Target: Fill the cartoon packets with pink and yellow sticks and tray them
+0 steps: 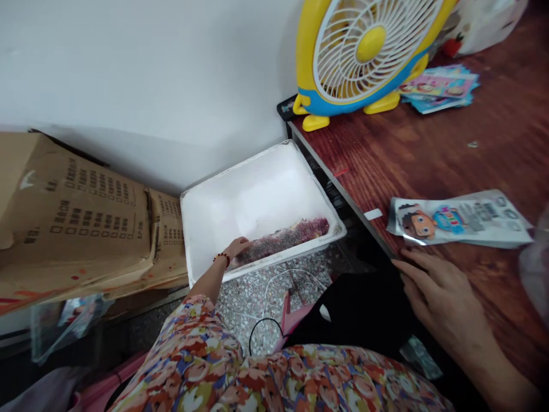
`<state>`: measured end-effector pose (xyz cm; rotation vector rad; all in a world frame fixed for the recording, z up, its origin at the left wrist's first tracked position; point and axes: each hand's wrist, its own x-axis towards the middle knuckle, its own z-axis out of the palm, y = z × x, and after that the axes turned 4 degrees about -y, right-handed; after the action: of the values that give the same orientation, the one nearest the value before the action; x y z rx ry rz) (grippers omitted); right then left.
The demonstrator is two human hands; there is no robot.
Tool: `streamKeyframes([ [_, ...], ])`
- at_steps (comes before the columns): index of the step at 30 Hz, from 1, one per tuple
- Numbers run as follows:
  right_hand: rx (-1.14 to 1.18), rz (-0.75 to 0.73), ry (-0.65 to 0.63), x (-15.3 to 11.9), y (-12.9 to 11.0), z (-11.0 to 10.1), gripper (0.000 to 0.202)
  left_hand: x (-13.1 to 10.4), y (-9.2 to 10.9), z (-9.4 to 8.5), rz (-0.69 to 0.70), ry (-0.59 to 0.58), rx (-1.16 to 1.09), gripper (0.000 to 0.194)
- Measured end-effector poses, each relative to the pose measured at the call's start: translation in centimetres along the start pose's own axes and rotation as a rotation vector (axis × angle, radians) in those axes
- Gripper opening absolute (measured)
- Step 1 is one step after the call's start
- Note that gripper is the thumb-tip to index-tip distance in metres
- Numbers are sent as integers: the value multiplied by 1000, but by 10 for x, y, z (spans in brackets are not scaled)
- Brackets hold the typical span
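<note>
My left hand [238, 247], with a beaded bracelet at the wrist, reaches into a white foam box [257, 189]. It touches the near end of a heap of dark red and grey small pieces [283, 240] lying along the box's lower side. The visible fingers are stretched out; their tips are partly hidden, and I see nothing held. My right hand [444, 292] rests on the edge of the wood-patterned table [506, 149], fingers extended and empty. Just beyond it lies a silvery printed pouch [458, 220] with a cartoon face.
A yellow and blue fan [371, 51] stands at the table's far end, with printed packets [441, 86] beside it. Cardboard boxes [86, 212] are stacked at left against the white wall. Cables [266, 320] run over the speckled floor below the foam box.
</note>
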<state>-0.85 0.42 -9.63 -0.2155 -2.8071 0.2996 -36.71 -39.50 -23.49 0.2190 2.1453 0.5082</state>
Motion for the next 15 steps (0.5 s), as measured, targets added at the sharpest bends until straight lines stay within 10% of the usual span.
streamKeyframes([
  [8, 14, -18, 24, 1, -1, -1, 26, -18, -7, -13, -21, -120, 53, 34],
  [15, 14, -12, 17, 4, -3, -3, 25, -9, 2, 1, -28, -14, -3, 70],
])
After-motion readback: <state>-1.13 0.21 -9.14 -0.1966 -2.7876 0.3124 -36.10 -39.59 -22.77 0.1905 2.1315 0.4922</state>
